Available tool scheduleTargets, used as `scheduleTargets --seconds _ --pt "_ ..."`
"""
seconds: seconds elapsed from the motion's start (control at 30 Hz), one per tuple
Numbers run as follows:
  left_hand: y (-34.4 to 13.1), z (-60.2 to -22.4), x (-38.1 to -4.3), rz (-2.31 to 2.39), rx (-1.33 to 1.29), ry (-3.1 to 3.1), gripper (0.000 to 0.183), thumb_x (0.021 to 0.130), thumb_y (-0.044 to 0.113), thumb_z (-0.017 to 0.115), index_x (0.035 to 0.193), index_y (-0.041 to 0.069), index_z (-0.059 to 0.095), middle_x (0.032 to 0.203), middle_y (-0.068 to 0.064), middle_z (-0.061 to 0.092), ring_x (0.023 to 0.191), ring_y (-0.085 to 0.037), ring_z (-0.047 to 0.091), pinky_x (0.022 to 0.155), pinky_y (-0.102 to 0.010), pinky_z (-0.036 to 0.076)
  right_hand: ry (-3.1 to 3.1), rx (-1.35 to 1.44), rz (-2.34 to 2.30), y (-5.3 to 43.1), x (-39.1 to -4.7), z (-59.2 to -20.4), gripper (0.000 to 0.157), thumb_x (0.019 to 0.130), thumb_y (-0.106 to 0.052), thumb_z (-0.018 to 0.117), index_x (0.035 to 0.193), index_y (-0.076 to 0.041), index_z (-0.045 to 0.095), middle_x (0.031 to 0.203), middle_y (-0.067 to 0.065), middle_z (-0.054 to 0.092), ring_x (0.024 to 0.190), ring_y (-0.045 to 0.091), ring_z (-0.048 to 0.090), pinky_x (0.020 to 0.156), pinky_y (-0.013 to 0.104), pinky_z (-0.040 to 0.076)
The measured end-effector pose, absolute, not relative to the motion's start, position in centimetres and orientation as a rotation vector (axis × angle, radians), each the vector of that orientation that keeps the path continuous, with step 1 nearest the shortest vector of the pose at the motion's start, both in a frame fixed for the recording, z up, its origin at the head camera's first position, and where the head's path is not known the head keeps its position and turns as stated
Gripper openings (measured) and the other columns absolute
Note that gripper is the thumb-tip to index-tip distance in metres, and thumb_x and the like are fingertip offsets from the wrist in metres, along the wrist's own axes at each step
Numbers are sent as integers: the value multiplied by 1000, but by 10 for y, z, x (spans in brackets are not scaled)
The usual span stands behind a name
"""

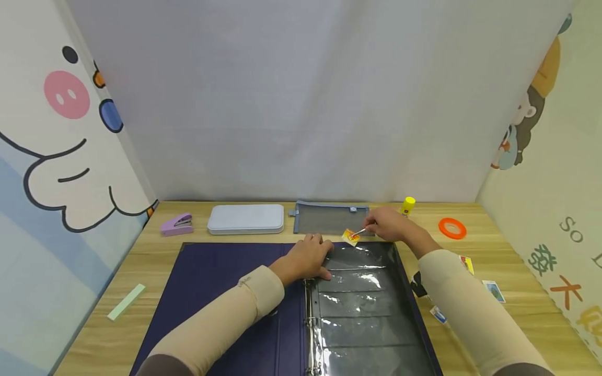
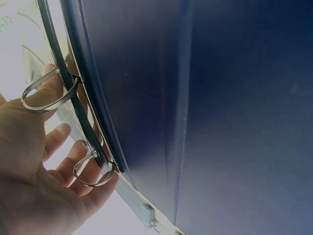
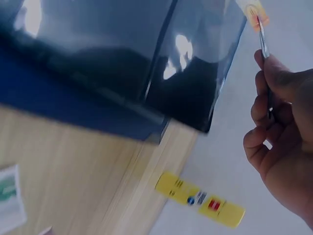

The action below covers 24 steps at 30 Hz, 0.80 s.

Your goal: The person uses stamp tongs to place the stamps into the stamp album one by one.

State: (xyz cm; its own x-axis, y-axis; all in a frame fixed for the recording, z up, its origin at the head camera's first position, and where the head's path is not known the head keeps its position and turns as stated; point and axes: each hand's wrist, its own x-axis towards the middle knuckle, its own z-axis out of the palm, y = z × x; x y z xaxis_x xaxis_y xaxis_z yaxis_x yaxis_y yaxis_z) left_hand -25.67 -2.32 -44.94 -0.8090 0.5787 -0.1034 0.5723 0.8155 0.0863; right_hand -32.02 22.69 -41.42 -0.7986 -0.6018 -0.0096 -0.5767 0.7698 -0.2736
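Note:
A navy ring binder [image 1: 226, 282] lies spread on the table, with a black page of clear strip pockets [image 1: 357, 303] on its right side. My left hand [image 1: 308, 258] rests at the upper inner corner of this page, near the metal rings [image 2: 49, 105]; its fingers are spread and loosely bent. My right hand [image 1: 388, 224] pinches metal tweezers [image 3: 264, 44] between thumb and fingers. At the tweezers' tips is a small yellow-and-red stamp [image 1: 350, 237], over the page's top edge.
Behind the binder are a white case [image 1: 246, 219], a grey mesh pouch [image 1: 329, 219] and a yellow glue stick [image 1: 407, 205]. A purple stapler [image 1: 176, 225] stands at left above a pale green strip [image 1: 126, 302]. Rightward lie orange tape [image 1: 452, 228] and several stamps [image 1: 494, 291].

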Motion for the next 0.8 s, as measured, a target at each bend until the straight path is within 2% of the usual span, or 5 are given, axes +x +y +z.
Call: scheduleTargets --seconds 0.2,0.37,0.6,0.8 --pt "-20 -449 -256 52 930 2888 68 74 58 73 126 20 52 118 -6 55 104 -22 51 85 -38 49 2741 -1096 -186 197 -321 -420 10 88 -13 65 84 -16 73 81 -5 69 76 9 58 74 33 49" --pt "-20 -449 -257 35 917 2884 67 74 59 72 125 20 52 119 -5 54 105 -21 51 87 -38 49 2698 -1228 -66 183 -319 -422 9 85 -13 68 78 -18 71 75 -8 65 72 8 56 72 31 48" --pt "-21 -448 -256 3 909 2877 67 75 60 70 126 20 51 121 -6 54 108 -22 51 89 -39 49 2713 -1294 -39 173 -316 -426 10 82 -12 69 75 -18 70 73 -9 64 69 8 56 69 30 47" --pt "-22 -447 -256 -20 930 2888 68 74 61 70 124 20 51 118 -5 54 103 -21 51 85 -38 49 2704 -1345 -54 169 -314 -427 7 82 -13 71 77 -19 72 74 -9 68 71 9 60 70 29 48"
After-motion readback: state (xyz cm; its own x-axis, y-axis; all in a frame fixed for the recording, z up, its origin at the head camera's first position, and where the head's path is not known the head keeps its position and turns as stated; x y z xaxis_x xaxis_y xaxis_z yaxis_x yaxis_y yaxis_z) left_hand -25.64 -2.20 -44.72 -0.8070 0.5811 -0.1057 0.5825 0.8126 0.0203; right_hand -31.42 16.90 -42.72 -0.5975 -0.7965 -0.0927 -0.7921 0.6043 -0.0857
